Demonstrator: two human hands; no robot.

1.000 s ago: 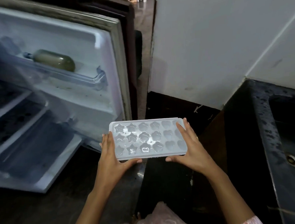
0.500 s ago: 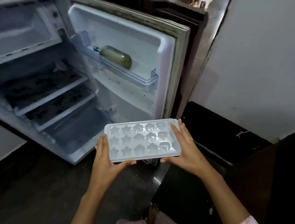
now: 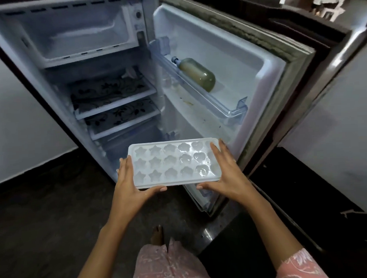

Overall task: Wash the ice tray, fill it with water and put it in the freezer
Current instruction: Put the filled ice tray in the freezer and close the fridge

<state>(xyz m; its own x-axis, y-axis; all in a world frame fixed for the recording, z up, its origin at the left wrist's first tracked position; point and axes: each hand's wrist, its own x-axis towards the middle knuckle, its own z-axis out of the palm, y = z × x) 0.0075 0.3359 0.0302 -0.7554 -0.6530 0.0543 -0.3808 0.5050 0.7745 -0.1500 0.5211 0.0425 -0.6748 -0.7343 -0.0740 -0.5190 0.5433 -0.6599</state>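
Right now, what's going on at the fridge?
A person stands in front of the open fridge, holding an ice tray level with both hands: left hand on its left end, right hand on its right end. The tray sits low, in front of the lower shelves, not yet inside. The freezer box at the top appears open, with nothing visible inside. A bottle lies in the door rack.
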